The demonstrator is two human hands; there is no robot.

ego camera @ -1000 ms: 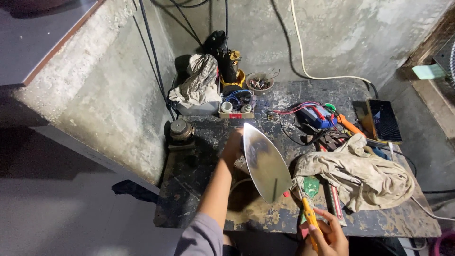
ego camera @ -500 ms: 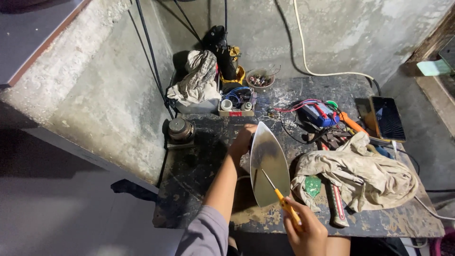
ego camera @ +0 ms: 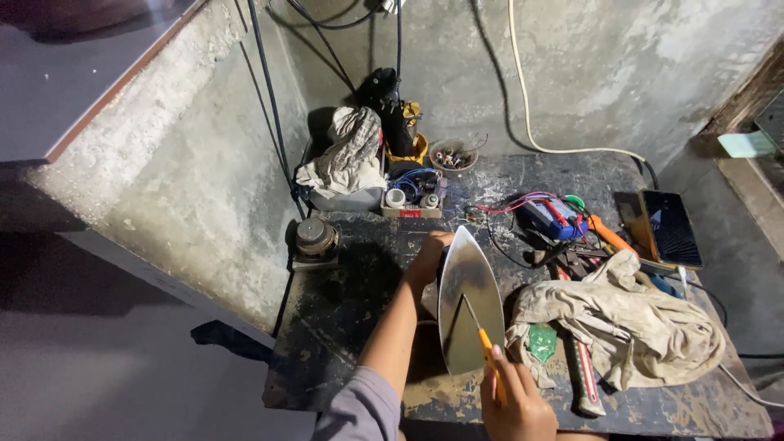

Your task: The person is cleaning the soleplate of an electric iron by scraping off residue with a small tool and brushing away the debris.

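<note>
Left hand (ego camera: pixel 427 255) grips the iron (ego camera: pixel 467 302) near the counter's (ego camera: pixel 343 327) front edge, tilting its soleplate up for access, while right hand (ego camera: pixel 514 400) fingers close on a yellow screwdriver (ego camera: pixel 482 335), tip on the plate, rag (ego camera: pixel 621 318) alongside.

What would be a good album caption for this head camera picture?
At a cluttered workbench, the left hand steadies a clothes iron's soleplate while the right hand presses a yellow-handled screwdriver against it.
</note>
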